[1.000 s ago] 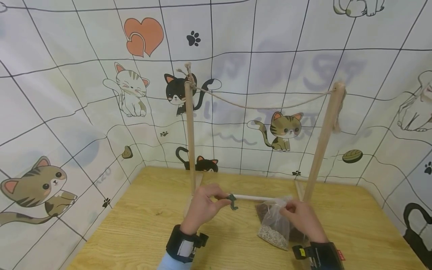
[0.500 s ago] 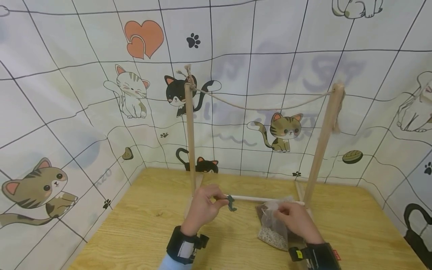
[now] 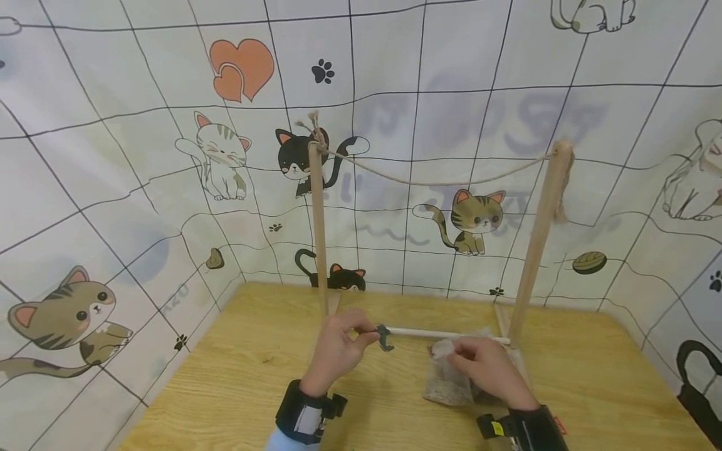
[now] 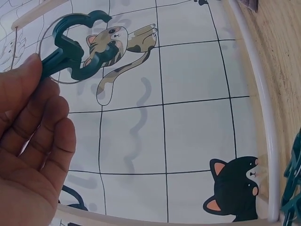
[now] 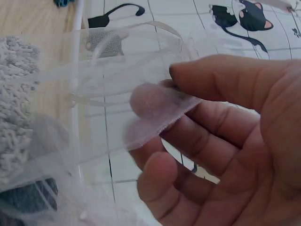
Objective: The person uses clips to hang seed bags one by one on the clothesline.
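Observation:
In the head view my left hand [image 3: 341, 347] pinches a dark green clip [image 3: 385, 338] between thumb and fingertips. The left wrist view shows the clip [image 4: 70, 52] held by its handle end, its two curved prongs spread apart with nothing between them. To the right, my right hand [image 3: 491, 369] pinches the gathered top of a sheer mesh bag [image 3: 445, 382] with pale granules at its bottom. In the right wrist view the thin mesh fabric [image 5: 153, 120] lies between thumb and fingers, and the granules [image 5: 16, 94] show at left.
A wooden frame stands behind the hands: left post [image 3: 318, 232], right post [image 3: 536, 250], sagging string [image 3: 429, 183] and white lower rod [image 3: 429, 332]. More green clips [image 4: 292, 183] appear at the left wrist view's edge. Cat-printed cloth [image 3: 389, 125] surrounds the wooden table [image 3: 237, 388].
My right hand has moved left, bringing the mesh bag left and slightly upward toward the clip. The left hand keeps its pinch on the clip and has hardly shifted.

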Demonstrator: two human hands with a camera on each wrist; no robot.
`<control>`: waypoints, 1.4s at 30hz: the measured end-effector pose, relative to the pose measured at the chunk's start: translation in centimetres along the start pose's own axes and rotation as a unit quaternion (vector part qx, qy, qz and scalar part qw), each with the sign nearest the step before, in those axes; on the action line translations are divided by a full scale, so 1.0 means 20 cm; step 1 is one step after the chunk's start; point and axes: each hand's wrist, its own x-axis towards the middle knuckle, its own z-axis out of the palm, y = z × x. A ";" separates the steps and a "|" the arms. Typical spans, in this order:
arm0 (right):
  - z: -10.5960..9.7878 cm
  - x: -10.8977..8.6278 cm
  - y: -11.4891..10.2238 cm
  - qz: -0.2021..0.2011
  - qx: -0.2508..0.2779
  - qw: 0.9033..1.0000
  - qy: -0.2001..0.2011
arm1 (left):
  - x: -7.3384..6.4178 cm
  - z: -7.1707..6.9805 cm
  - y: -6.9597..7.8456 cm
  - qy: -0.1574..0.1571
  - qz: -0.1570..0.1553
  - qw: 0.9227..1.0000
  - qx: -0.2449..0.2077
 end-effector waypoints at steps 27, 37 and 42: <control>-0.06 0.32 -0.29 -0.084 0.198 0.976 0.045 | 0.47 -0.38 0.19 -0.007 0.146 0.987 0.070; -0.16 0.48 -0.46 -0.094 0.220 0.970 0.036 | 0.71 -0.52 0.27 0.009 0.141 0.984 0.107; -0.20 0.53 -0.55 -0.104 0.211 0.972 0.028 | 0.84 -0.56 0.33 0.018 0.156 0.980 0.125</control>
